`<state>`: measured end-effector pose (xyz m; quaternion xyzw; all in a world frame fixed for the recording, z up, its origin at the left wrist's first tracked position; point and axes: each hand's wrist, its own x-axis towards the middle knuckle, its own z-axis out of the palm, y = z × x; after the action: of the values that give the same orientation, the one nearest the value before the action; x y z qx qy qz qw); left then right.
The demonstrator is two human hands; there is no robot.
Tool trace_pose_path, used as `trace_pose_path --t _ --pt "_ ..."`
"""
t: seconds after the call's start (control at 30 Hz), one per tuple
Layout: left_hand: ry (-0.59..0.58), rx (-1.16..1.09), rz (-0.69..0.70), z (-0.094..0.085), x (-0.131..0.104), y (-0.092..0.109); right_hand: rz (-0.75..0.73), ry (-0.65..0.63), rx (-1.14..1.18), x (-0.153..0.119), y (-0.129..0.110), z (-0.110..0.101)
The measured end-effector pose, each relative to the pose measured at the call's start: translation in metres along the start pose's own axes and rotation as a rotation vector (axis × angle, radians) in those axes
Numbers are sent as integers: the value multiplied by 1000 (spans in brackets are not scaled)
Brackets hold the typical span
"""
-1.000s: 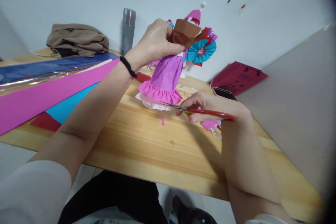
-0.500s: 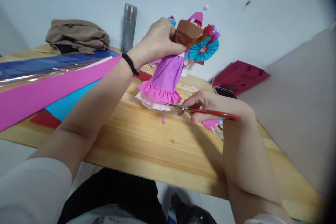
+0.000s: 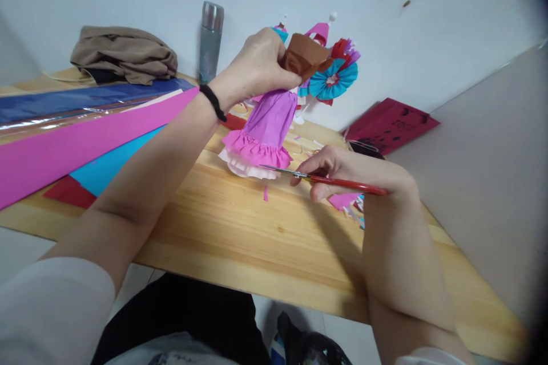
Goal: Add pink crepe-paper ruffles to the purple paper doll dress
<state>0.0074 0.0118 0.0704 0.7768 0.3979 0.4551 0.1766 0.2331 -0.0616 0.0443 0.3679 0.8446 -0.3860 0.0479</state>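
Observation:
My left hand (image 3: 268, 63) pinches a paper doll by its brown paper top (image 3: 306, 57), holding it up over the wooden table (image 3: 240, 228). Below hangs the doll's purple skirt (image 3: 274, 117), with a ruffled pink band (image 3: 257, 148) and a white frill (image 3: 246, 166). A blue paper rosette (image 3: 333, 80) stands out at the right of the brown paper. My right hand (image 3: 323, 171) is closed on red-handled scissors (image 3: 342, 183). Their blades point left, in front of the skirt's lower edge; whether they touch it I cannot tell.
Pink (image 3: 85, 137), blue and red paper sheets lie at the left, near a brown cloth (image 3: 124, 54). A grey bottle (image 3: 211, 43) stands by the wall. Paper scraps (image 3: 345, 201) lie beside my right wrist. At the right back leans a dark pink bag (image 3: 394, 125).
The doll's skirt has swung slightly left and the scissors have shifted slightly left. Both hands keep their hold.

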Motion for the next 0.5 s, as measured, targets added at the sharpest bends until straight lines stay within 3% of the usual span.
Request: trace_pose_path --t 0.27,0.5 --pt "22 81 -37 -3 -4 6 91 -4 -29 1 -4 -1" --pt "15 186 -18 -5 -4 7 -59 -4 -16 -2 -1 -1"
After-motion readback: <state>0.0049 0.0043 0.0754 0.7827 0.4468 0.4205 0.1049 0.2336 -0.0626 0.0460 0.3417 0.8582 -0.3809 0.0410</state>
